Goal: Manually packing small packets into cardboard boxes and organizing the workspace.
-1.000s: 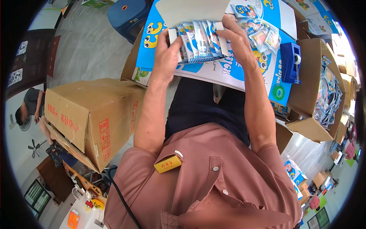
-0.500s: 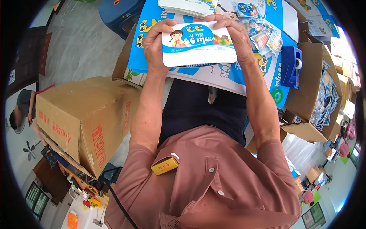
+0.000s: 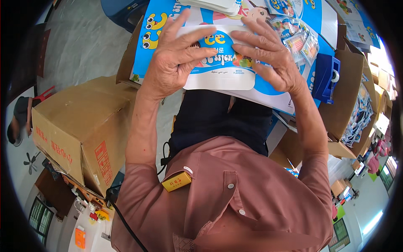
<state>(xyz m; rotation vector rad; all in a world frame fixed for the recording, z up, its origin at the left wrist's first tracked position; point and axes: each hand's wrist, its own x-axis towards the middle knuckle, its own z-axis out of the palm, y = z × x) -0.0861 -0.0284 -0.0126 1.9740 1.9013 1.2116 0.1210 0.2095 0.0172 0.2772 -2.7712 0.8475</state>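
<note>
A white and blue printed card with rounded corners lies at the near edge of the table, its lower part over my lap. My left hand rests across its left side, fingers spread and partly over the print. My right hand lies on its right side with fingers stretched apart. Beyond my hands stands a stack of similar white cards. To the right of them are small clear packets of coloured sticks. Whether anything lies under the card is hidden.
A blue tape dispenser stands at the table's right edge. Beside it an open carton holds many packets. A large closed cardboard box is on my left, with a blue stool behind. Another person is at far left.
Both hands have let go of the card's side edges and now lie spread on its face. The card has come lower and nearer to me.
</note>
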